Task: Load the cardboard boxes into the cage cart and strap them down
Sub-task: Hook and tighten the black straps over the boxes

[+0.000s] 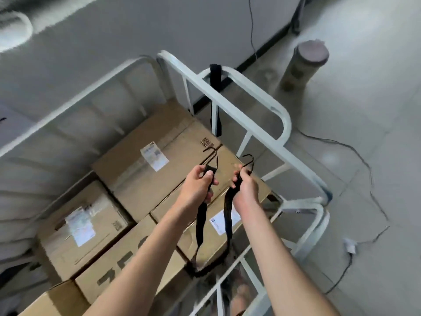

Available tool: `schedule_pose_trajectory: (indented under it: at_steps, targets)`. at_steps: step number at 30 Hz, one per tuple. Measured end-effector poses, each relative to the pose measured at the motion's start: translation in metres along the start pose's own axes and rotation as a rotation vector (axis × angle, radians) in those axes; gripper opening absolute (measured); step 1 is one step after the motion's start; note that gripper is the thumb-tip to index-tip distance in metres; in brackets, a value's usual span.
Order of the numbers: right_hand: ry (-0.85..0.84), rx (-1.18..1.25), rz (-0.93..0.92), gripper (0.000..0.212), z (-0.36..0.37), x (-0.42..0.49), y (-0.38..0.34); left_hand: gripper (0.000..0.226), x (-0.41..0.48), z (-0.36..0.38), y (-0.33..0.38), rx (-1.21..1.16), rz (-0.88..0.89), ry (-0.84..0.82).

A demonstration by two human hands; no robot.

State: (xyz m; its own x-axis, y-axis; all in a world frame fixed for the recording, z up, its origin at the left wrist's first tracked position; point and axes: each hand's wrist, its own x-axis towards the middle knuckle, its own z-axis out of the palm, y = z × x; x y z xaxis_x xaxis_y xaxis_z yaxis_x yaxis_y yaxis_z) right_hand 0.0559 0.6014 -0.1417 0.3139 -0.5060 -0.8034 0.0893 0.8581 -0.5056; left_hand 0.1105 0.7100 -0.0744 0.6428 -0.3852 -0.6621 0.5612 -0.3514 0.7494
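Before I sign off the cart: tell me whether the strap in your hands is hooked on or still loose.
Loose. The left hand and right hand each hold a hook end of the black strap above the cardboard boxes, neither hook on the cage cart.

1. The light is soft and even, with a pale glare on the floor [330,156].
2. Motion blur smears the picture.
3. The wide lens bends the edges.

- Labels [155,158] on the cardboard boxes [141,179] are too blurred to read.
- The strap [200,224] loop's bottom disappears behind the cage cart [227,103] rail.
- The bottom edge cuts both forearms off.
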Motion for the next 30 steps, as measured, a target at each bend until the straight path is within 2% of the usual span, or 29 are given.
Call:
schedule_pose_trajectory:
  at_steps: [8, 14, 20, 27, 30]
  targets:
    - [0.111, 0.14, -0.023, 0.011, -0.013, 0.066, -0.019, 0.007, 0.04, 0.032, -0.02, -0.108, -0.119, 0.01]
    - [0.127, 0.214, 0.002, 0.013, -0.039, 0.064, -0.02, 0.007, 0.047, 0.062, -0.031, -0.13, -0.167, -0.038]
    - [0.107, 0.151, 0.023, 0.013, -0.059, 0.055, -0.013, 0.009, 0.051, 0.071, -0.032, -0.122, -0.197, -0.047]
    - [-0.037, 0.015, 0.018, 0.013, 0.003, 0.084, -0.029, 0.011, 0.058, 0.061, -0.027, -0.159, -0.195, 0.007]
    - [-0.046, 0.008, 0.0, 0.011, 0.027, 0.1, -0.038, 0.012, 0.059, 0.052, -0.026, -0.18, -0.197, 0.038]
